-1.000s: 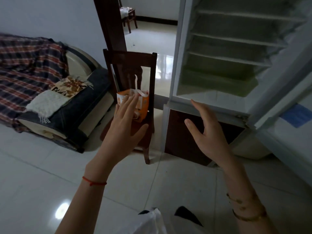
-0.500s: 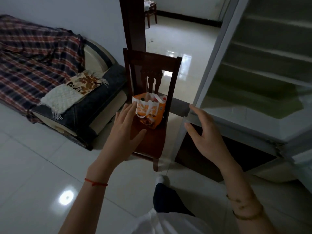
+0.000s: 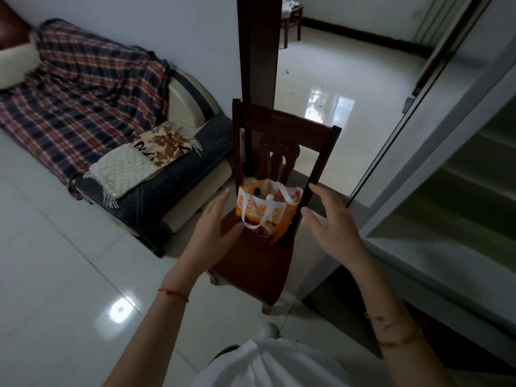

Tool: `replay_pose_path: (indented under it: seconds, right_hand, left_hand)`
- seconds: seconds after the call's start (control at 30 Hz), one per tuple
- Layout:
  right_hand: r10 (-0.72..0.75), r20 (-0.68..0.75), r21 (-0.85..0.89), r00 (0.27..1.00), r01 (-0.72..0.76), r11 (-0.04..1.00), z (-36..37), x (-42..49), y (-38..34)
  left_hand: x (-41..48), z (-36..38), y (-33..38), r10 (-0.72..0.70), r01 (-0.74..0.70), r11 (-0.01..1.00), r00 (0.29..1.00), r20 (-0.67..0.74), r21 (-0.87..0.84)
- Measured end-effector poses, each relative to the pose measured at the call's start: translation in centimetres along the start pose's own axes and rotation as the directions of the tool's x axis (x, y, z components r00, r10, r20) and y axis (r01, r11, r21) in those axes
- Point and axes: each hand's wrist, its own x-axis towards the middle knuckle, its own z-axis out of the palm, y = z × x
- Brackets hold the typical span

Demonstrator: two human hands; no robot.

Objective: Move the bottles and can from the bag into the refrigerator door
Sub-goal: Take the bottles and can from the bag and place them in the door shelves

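An orange shopping bag (image 3: 268,216) with white handles stands on the seat of a dark wooden chair (image 3: 251,269). Bottle tops (image 3: 264,192) show in the bag's open mouth; what lies lower inside is hidden. My left hand (image 3: 213,230) is stretched out just left of the bag, fingers straight, holding nothing. My right hand (image 3: 332,227) is spread just right of the bag, also holding nothing. Neither hand touches the bag. The open refrigerator (image 3: 458,191) with bare shelves stands at the right.
A sofa (image 3: 145,196) with a plaid blanket and cushions lies to the left. A dark wooden post (image 3: 258,51) rises behind the chair. Glossy white floor tiles spread all round. Another wooden chair (image 3: 291,20) stands in the far room.
The view has come closer to the chair and tilted down. Both hands have moved forward and now flank the bag. The refrigerator has slid toward the right edge.
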Motion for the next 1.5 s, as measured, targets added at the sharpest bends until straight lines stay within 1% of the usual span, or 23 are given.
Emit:
replay_pose_path:
  seconds: [0.13, 0.27, 0.4, 0.5, 0.6, 0.7, 0.8, 0.83, 0.93, 0.97, 1.03, 1.1, 1.23, 1.33, 1.43, 1.5]
  right_hand:
    - [0.06, 0.065, 0.014, 0.996, -0.062, 0.998, 1.1, 4.7, 1.7]
    - [0.121, 0.127, 0.01, 0.985, -0.123, 0.992, 2.6, 8.8, 3.4]
    - [0.194, 0.189, -0.01, 0.963, -0.195, 0.981, 4.6, 12.6, 4.9]
    - [0.242, 0.204, -0.026, 0.948, -0.242, 0.97, 6.2, 15.3, 6.1]
    - [0.296, 0.23, -0.032, 0.927, -0.297, 0.954, 7.7, 18.1, 7.2]
    - [0.356, 0.258, -0.063, 0.898, -0.351, 0.934, 9.5, 21.0, 8.7]
    - [0.42, 0.303, -0.101, 0.855, -0.41, 0.907, 11.5, 23.8, 10.5]
    - [0.444, 0.318, -0.114, 0.838, -0.431, 0.895, 12.2, 24.6, 11.1]
    - [0.489, 0.345, -0.166, 0.801, -0.461, 0.872, 14.0, 26.9, 12.8]
    - [0.5, 0.351, -0.184, 0.792, -0.465, 0.866, 14.5, 27.5, 13.4]
    - [0.535, 0.37, -0.207, 0.759, -0.494, 0.844, 15.7, 28.5, 14.9]
    - [0.568, 0.379, -0.218, 0.73, -0.526, 0.822, 16.5, 29.4, 16.1]
    - [0.604, 0.401, -0.216, 0.689, -0.57, 0.793, 18.0, 30.5, 18.1]
    - [0.622, 0.446, -0.225, 0.644, -0.592, 0.774, 19.6, 30.7, 20.4]
    - [0.629, 0.44, -0.242, 0.641, -0.59, 0.77, 20.6, 31.0, 21.1]
    - [0.659, 0.45, -0.266, 0.603, -0.614, 0.743, 20.8, 31.0, 21.2]
  left_hand:
    - [4.4, 1.2, -1.9, -0.1, 0.101, 0.992, 0.995, 0.008, -0.072]
    - [9.1, 2.7, -4.1, -0.257, 0.266, 0.95, 0.963, 0.075, -0.164]
    - [13.6, 4.4, -6.1, -0.343, 0.363, 0.921, 0.928, 0.146, -0.141]
    - [16.9, 5.6, -7.9, -0.421, 0.456, 0.881, 0.877, 0.231, -0.123]
    - [20.0, 6.6, -9.5, -0.486, 0.546, 0.819, 0.824, 0.29, -0.178]
    - [22.6, 7.7, -11.7, -0.558, 0.652, 0.726, 0.745, 0.366, -0.22]
    - [25.1, 10.2, -16.2, -0.607, 0.74, 0.628, 0.66, 0.442, -0.242]
    - [25.7, 10.8, -17.0, -0.619, 0.76, 0.6, 0.639, 0.457, -0.25]
    - [26.9, 10.5, -16.2, -0.659, 0.815, 0.539, 0.566, 0.496, -0.213]
    - [27.4, 10.8, -16.3, -0.668, 0.829, 0.524, 0.542, 0.51, -0.195]
    - [28.3, 11.8, -17.2, -0.664, 0.842, 0.51, 0.515, 0.543, -0.175]
    - [29.2, 12.8, -17.9, -0.65, 0.844, 0.507, 0.508, 0.565, -0.174]
    - [30.6, 14.5, -18.9, -0.609, 0.839, 0.496, 0.52, 0.599, -0.224]
    - [31.4, 15.2, -19.4, -0.595, 0.835, 0.494, 0.528, 0.606, -0.243]
    - [31.8, 15.6, -19.9, -0.609, 0.839, 0.484, 0.527, 0.593, -0.249]
    - [31.9, 15.7, -20.3, -0.631, 0.85, 0.446, 0.521, 0.575, -0.281]
